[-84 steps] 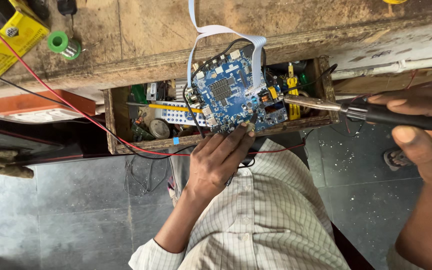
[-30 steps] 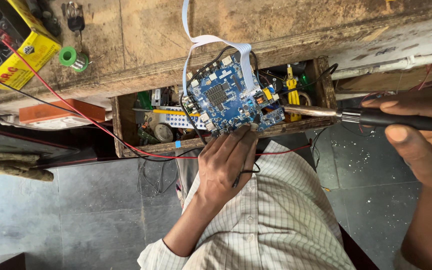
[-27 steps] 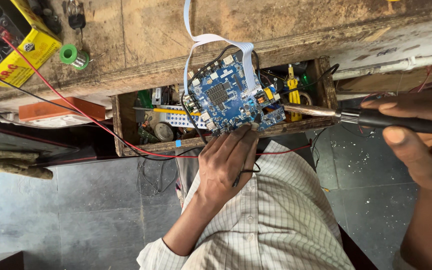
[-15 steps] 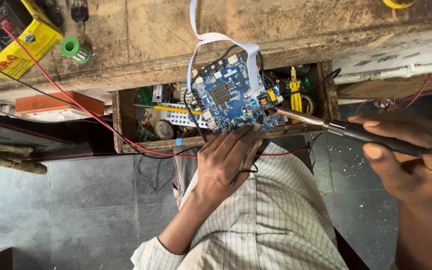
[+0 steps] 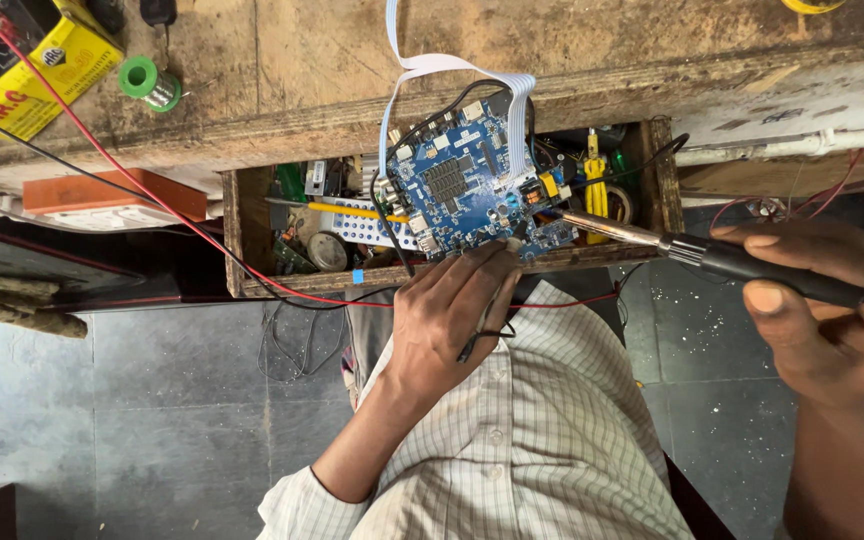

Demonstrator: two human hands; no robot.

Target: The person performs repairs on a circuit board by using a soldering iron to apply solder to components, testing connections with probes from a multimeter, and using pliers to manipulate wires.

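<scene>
**Blue circuit board held between 2 hands at the open drawer**

The blue circuit board [image 5: 472, 180] stands tilted over the open wooden drawer [image 5: 237, 235], just under the edge of the workbench [image 5: 332, 60]. A white ribbon cable [image 5: 422, 65] goes up from its far edge onto the bench top.

The left hand [image 5: 447, 315] is near the lower edge of the board. Its fingers are curled and touch the near edge, and they also pinch a thin dark probe [image 5: 487, 320] against the board. The right hand [image 5: 837, 320] is well to the right of the board. It is closed around the black handle of a soldering iron [image 5: 712, 255], and the metal tip reaches left to the lower right corner of the board.

On the bench, far left, lie a yellow multimeter [image 5: 27, 60] and a green solder spool [image 5: 147, 82]. A red wire [image 5: 132, 180] runs from the meter toward the drawer.
</scene>
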